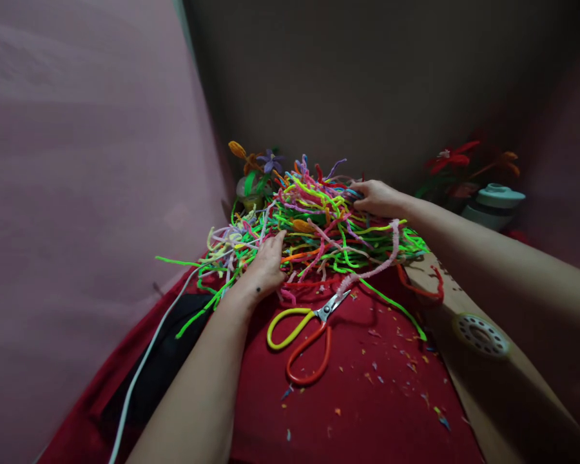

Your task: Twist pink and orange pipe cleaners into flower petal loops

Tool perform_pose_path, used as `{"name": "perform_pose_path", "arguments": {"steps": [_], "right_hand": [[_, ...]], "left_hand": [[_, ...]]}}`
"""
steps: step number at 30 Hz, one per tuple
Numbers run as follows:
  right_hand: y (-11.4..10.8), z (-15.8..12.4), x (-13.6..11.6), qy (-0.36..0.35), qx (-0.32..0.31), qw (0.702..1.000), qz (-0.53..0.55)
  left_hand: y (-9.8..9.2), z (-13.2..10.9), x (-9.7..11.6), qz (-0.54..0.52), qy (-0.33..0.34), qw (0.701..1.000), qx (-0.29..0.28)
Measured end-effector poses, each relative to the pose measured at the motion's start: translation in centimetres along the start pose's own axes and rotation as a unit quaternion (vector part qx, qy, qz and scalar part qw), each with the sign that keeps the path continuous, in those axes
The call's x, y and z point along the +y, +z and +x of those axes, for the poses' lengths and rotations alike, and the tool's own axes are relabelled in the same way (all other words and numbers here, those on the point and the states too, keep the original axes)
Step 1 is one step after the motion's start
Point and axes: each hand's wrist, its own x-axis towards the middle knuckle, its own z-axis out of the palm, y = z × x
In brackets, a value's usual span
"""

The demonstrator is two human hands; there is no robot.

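A large tangled heap of fuzzy pipe cleaners (314, 222) in green, pink, yellow, orange and other colours lies on a red cloth (367, 412). My left hand (267, 263) rests against the heap's near left side, fingers stretched out. At the upper right of the heap, my right hand (377, 197) has its thumb and fingers closed around some pipe cleaners, bluish ones among them; its fingertips are partly hidden. Scissors (326, 312) with one yellow and one red handle lie in front of the heap. A pale pink pipe cleaner (374, 267) droops over their blades.
Small coloured fluff scraps (370, 377) dot the cloth. A white cable (147, 354) runs past a black item (159, 361) at left. A round, holed disc (482, 335) lies on the wooden surface (457, 312). Behind are pipe-cleaner flowers (270, 161) and a teal-lidded container (495, 203).
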Motion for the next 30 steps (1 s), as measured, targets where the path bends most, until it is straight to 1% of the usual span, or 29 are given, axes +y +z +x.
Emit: {"name": "perform_pose_path", "arguments": {"steps": [3, 5, 8, 12, 15, 18, 19, 20, 22, 26, 28, 30], "right_hand": [[0.1, -0.1, 0.0, 0.013, -0.006, 1.000, 0.003], [0.1, -0.3, -0.2, 0.023, -0.007, 1.000, 0.000], [0.1, -0.6, -0.5, 0.023, -0.003, 1.000, -0.010], [-0.1, -0.9, -1.0, 0.015, 0.002, 1.000, -0.025], [-0.1, -0.9, -1.1, 0.015, -0.001, 0.999, -0.030], [0.0, -0.9, -1.0, 0.014, -0.001, 1.000, -0.021], [0.1, -1.0, -1.0, 0.014, -0.003, 1.000, -0.016], [0.1, -1.2, -1.0, 0.012, -0.007, 1.000, -0.010], [0.2, -1.5, -1.0, -0.001, -0.021, 1.000, 0.009], [0.3, -2.0, -1.2, -0.036, -0.038, 0.998, 0.030], [0.5, -1.9, -1.1, -0.014, -0.024, 1.000, 0.011], [0.6, -1.6, -1.0, 0.030, -0.010, 0.999, -0.004]], "left_hand": [[-0.7, -0.1, 0.0, -0.008, -0.004, 0.999, -0.037], [-1.0, -0.1, 0.0, -0.008, 0.003, 0.999, -0.049], [-0.9, -0.1, -0.3, 0.000, 0.016, 0.999, -0.050], [-0.2, 0.0, -0.6, 0.015, 0.025, 0.999, -0.036], [0.1, 0.0, -0.1, 0.033, 0.024, 0.999, -0.008], [-0.1, 0.0, 0.9, 0.062, 0.021, 0.996, 0.062], [-0.2, -0.1, 1.3, 0.068, 0.018, 0.994, 0.081], [-0.2, -0.1, 1.7, 0.072, 0.015, 0.993, 0.087], [-0.2, -0.3, 2.3, 0.091, -0.001, 0.994, 0.067], [0.1, -0.6, 3.0, 0.179, -0.027, 0.983, -0.037], [0.1, -0.9, 3.4, 0.204, -0.021, 0.977, -0.060], [-0.1, -1.1, 3.9, 0.213, -0.015, 0.975, -0.065]]}}
